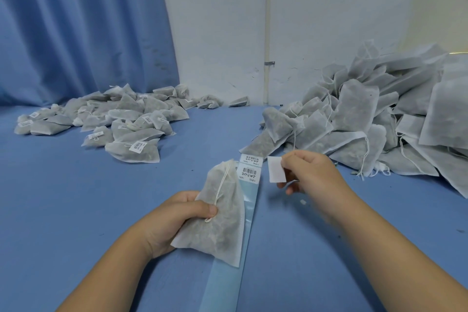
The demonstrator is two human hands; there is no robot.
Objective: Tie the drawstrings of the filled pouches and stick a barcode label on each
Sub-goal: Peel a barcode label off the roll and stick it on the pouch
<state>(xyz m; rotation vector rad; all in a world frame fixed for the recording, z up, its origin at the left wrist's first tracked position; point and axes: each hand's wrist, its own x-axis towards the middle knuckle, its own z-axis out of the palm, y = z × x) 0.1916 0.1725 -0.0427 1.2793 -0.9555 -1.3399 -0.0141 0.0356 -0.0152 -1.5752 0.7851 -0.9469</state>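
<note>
The left hand (174,220) is gripping a tied pouch (220,215); the right hand (309,172) is pinching a peeled label (276,169) above the strip (250,195).

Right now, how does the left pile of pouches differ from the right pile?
The left pile is low and spread out; the right pile is heaped higher. Left pile pouches carry barcode labels; none show on the right pile. Right pile drawstrings dangle loose; the left pile's look tied. Both hold filled whitish pouches.
</note>
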